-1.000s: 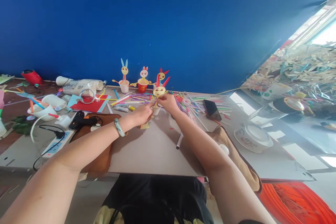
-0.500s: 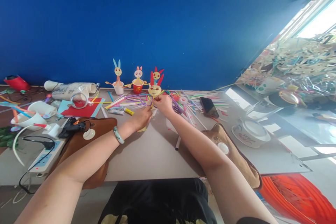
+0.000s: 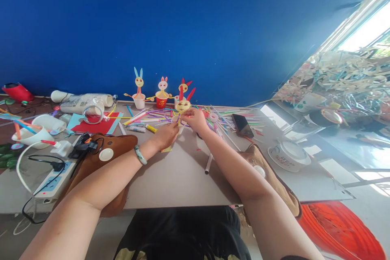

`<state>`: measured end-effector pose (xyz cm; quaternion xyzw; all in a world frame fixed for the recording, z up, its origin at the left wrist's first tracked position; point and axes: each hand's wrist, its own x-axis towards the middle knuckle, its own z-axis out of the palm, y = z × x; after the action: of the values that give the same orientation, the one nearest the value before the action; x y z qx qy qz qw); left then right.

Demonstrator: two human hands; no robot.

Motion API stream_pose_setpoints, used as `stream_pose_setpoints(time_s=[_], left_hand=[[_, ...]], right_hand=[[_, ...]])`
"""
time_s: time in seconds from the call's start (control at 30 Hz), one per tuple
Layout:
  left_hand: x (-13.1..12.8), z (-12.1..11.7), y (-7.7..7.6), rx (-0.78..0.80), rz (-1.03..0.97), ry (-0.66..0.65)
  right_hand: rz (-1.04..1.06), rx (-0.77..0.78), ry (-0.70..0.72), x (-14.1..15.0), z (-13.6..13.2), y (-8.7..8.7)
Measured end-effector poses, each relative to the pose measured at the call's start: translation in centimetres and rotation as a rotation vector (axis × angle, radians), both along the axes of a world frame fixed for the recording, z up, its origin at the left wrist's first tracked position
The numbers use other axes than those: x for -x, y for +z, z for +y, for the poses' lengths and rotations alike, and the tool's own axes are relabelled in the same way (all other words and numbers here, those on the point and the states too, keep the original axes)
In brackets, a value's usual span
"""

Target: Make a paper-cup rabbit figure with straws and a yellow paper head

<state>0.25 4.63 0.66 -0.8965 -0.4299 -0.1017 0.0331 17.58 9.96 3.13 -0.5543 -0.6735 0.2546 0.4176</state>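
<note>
Rabbit puppet [image 3: 183, 106] upright between the fingers [image 3: 190, 114]

Rabbit figure [image 3: 183, 106] before three others [image 3: 162, 85]; power strip [image 3: 54, 179] left, phone [image 3: 243, 125] right; bowl [image 3: 288, 157] seemingly on table [image 3: 170, 183].

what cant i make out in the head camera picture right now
All in the head view:
Exact contact at the near cup: covered by the left hand and right hand.
Rear cup: mostly hidden behind the near red-eared figure.
Lettering on the red cup: too small to read.
Print on the white bowl: blurred and too small.
Orange-red item, lower right: partly cut off by the bottom edge.
</note>
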Motion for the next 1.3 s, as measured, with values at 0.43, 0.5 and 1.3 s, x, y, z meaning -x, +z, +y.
stream_pose_setpoints(time_s=[0.43,0.5,1.3], left_hand=[[0.0,-0.1,0.3,0.013,0.054,0.008],[-0.1,-0.1,0.2,0.007,0.065,0.011],[-0.4,0.1,-1.0,-0.061,0.078,-0.030]], right_hand=[[0.387,-0.059,0.058,0.9,0.5,0.9],[0.367,-0.076,0.042,0.9,0.5,0.9],[0.303,-0.125,-0.107,1.9,0.2,1.0]])
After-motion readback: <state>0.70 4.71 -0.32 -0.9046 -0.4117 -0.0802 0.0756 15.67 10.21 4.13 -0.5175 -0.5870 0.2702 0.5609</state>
